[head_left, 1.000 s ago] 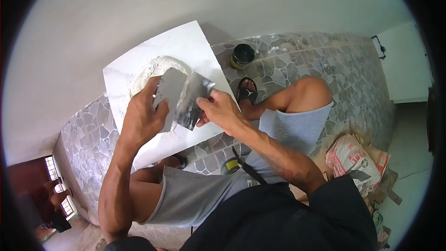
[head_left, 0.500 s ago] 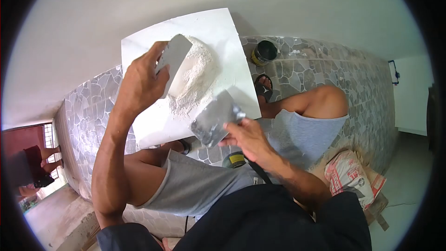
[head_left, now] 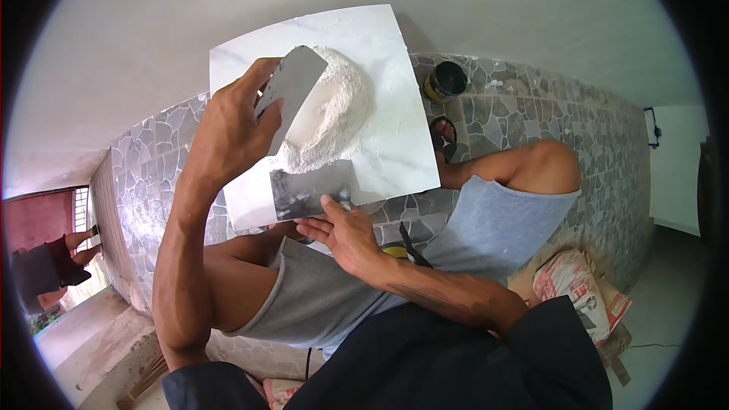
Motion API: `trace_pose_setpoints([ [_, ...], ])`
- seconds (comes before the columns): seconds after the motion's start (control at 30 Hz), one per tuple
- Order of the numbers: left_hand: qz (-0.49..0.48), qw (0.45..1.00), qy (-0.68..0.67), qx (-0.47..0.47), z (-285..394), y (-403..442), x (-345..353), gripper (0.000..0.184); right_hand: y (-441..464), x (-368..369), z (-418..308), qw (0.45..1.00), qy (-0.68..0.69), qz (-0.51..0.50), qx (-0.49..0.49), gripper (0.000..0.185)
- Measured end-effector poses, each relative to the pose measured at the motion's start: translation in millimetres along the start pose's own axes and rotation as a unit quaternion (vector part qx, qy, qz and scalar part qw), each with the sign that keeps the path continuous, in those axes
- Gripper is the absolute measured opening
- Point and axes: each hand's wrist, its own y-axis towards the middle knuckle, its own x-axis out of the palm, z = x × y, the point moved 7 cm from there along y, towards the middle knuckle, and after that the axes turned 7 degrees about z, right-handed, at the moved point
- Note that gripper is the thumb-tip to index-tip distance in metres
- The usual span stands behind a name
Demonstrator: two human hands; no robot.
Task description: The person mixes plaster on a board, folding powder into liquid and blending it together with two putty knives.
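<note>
A white marbled board [head_left: 395,144] lies before me, bearing a ring-shaped heap of white powder [head_left: 349,99] with a pale, smooth middle. My left hand [head_left: 239,125] grips a grey flat blade [head_left: 302,80], held tilted over the left side of the heap. My right hand [head_left: 345,235] holds a second, smeared metal blade [head_left: 307,191] between thumb and fingers. That blade lies low at the board's near edge, its far side by the bottom of the powder.
A dark bucket [head_left: 446,81] stands right of the board on the stone-patterned floor [head_left: 516,118]. A red-and-white sack [head_left: 569,285] lies at the lower right. Another person [head_left: 45,269] is at the far left. A pale wall rises beyond the board.
The two blades, close together at first, are now apart. My right hand dropped away, then moved left to the heap's near side. The board appears farther right and higher in view.
</note>
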Motion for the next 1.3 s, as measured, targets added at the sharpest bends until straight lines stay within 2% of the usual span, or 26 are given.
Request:
trace_pose_setpoints([
  [0.07, -0.014, 1.000, 0.000, -0.020, 3, -1, -2, 0.040, 8, 4, 3, 1.000, 0.013, -0.019, -0.015, 0.028],
  [0.2, -0.023, 1.000, 0.006, 0.003, 3, -2, -5, 0.039, 2, 17, -13, 0.999, 0.005, -0.032, -0.038, 0.025],
  [0.4, -0.066, 0.997, 0.014, 0.022, 13, -7, -10, 0.040, -16, 41, -54, 0.995, -0.020, -0.034, -0.089, 0.030],
  [0.57, -0.119, 0.990, 0.003, 0.071, 22, -11, 8, 0.042, -8, 53, -86, 0.985, -0.102, -0.030, -0.133, 0.030],
  [0.67, -0.174, 0.983, 0.033, 0.059, 24, -14, 22, 0.042, -22, 68, -98, 0.978, -0.138, -0.050, -0.147, 0.030],
  [0.77, -0.152, 0.983, 0.079, 0.059, 19, -10, 23, 0.042, -29, 69, -100, 0.976, -0.152, -0.046, -0.147, 0.028],
  [0.93, -0.102, 0.988, 0.105, 0.040, 2, 0, 10, 0.040, -24, 15, -64, 0.971, -0.221, -0.015, -0.088, 0.022],
  [1.07, -0.059, 0.994, 0.082, 0.040, -1, 0, -2, 0.040, -24, -3, -21, 0.988, -0.151, 0.002, 0.020, 0.022],
  [1.1, -0.051, 0.995, 0.074, 0.038, 0, -1, -5, 0.040, -26, -2, -13, 0.992, -0.125, 0.010, 0.035, 0.027],
  [1.3, -0.012, 0.998, 0.051, 0.036, 6, -6, -20, 0.041, -3, 17, 22, 0.998, -0.035, -0.003, 0.058, 0.025],
])
